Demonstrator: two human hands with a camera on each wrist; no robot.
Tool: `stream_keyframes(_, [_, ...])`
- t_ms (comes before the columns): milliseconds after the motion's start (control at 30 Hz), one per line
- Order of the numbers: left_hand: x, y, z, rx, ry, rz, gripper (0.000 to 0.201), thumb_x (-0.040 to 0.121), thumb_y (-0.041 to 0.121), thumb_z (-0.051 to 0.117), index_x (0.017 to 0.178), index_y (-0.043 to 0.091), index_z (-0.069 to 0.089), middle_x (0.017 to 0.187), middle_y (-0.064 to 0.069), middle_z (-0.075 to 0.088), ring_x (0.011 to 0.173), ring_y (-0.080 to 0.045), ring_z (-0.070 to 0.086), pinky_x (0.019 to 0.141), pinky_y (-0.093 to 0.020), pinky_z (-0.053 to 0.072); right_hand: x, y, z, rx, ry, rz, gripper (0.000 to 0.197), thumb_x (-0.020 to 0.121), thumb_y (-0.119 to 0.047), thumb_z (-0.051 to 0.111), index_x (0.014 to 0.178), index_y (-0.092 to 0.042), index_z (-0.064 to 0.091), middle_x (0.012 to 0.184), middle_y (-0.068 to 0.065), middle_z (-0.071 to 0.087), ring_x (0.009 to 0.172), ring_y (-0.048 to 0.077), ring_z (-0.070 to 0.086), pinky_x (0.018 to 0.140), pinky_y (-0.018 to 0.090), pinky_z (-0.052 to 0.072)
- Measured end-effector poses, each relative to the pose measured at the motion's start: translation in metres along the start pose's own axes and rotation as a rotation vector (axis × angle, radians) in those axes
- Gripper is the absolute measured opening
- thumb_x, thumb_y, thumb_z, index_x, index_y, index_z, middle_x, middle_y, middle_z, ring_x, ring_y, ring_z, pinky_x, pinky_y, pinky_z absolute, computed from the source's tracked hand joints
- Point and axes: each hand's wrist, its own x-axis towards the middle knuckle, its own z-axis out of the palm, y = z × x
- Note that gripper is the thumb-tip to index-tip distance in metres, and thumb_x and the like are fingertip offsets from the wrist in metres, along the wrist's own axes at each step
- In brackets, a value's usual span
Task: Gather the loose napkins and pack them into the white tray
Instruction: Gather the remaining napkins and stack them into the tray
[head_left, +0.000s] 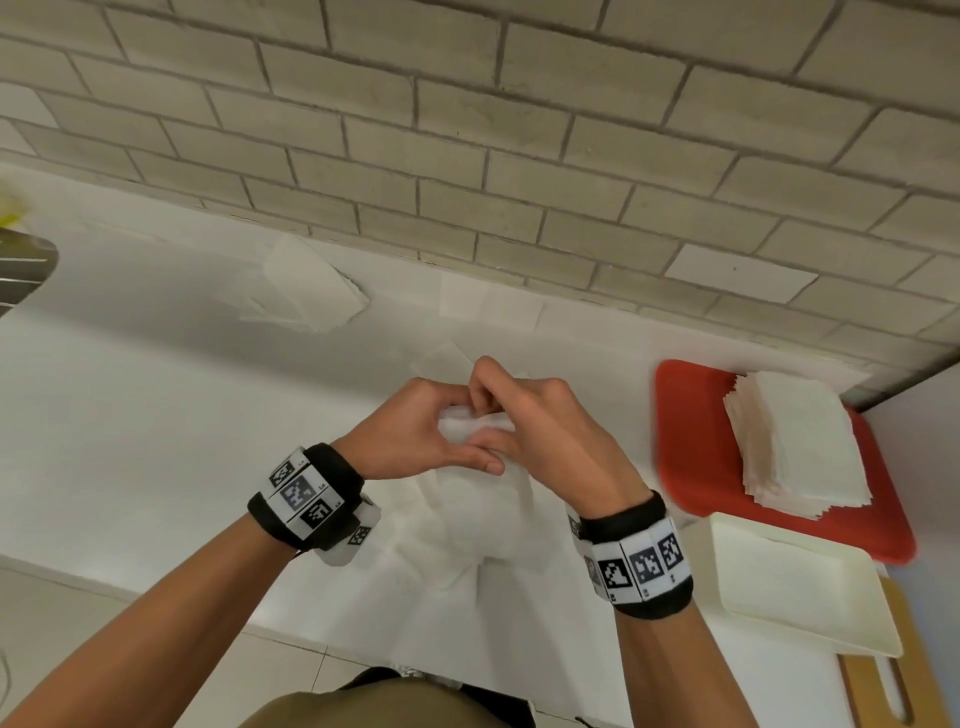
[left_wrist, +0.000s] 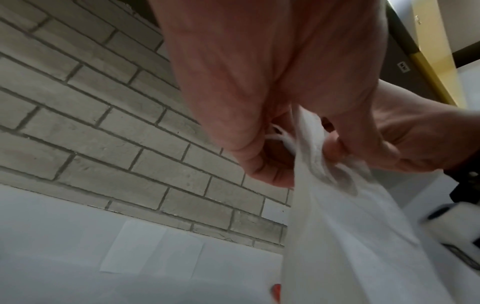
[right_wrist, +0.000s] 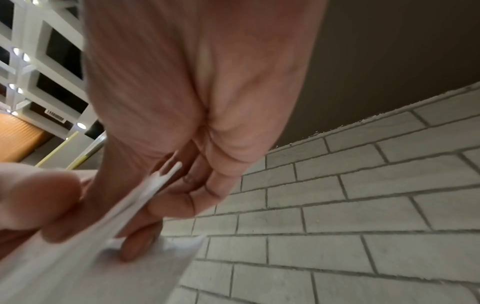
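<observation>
here, in the middle of the head view, a white napkin (head_left: 475, 431) is held up in the air by both hands. the left hand (head_left: 415, 436) pinches its top edge with curled fingers and thumb, and the right hand (head_left: 545, 431) pinches it too, just beside the left one, so the fingertips touch. the rest of the napkin hangs down below the hands, soft and a bit crumpled. in the left wrist view the napkin (left_wrist: 337, 226) drops from the pinch toward the lower right of the frame. in the right wrist view the picture is blurry, but the fingers (right_wrist: 166, 205) are curled on the thin white napkin (right_wrist: 103, 257).

more loose napkins lie flat on the white counter (head_left: 130, 415). one folded napkin (head_left: 311, 283) sits in the upper left, and a flat napkin (head_left: 488, 306) lies near the brick wall (head_left: 467, 130) above the hands.

at the lower right is the white tray (head_left: 800, 582), with what looks like a flat white sheet in it. just above it is a red tray (head_left: 691, 436) with a tall napkin stack (head_left: 795, 447) on top. a wooden board (head_left: 883, 691) pokes out under the white tray.
</observation>
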Motion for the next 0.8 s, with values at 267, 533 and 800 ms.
stream_keyframes(267, [0.004,-0.011,-0.011,0.064,0.076,0.021,0.016,0.088,0.028,0.088,0.092,0.021,0.075,0.078,0.011,0.070,0.072,-0.006,0.063,0.070,-0.028,0.048,0.007,0.026,0.041,0.372,0.491,0.140,0.088,0.066,-0.047,0.102,0.131,-0.019,0.049,0.130,-0.007,0.060,0.117,0.012,0.063,0.099,0.023,0.050])
stream_keyframes(533, [0.009,-0.104,-0.029,0.106,0.509,-0.251,0.018,0.101,0.011,0.067,0.115,0.021,0.063,0.095,0.000,0.077,0.087,-0.019,0.074,0.086,-0.040,0.061,-0.009,0.070,0.098,0.746,0.591,0.556,0.010,0.102,-0.023,0.075,0.112,-0.023,0.074,0.106,-0.007,0.081,0.099,0.013,0.077,0.091,0.042,0.064])
stream_keyframes(800, [-0.020,-0.190,0.013,0.556,0.073,-0.719,0.075,0.086,0.054,0.082,0.139,0.020,0.043,0.123,-0.001,0.063,0.123,-0.027,0.055,0.103,-0.046,0.040,-0.015,0.078,0.107,1.078,0.626,0.695,0.018,0.110,-0.024,0.064,0.124,-0.014,0.071,0.123,0.004,0.079,0.118,0.028,0.074,0.098,0.041,0.061])
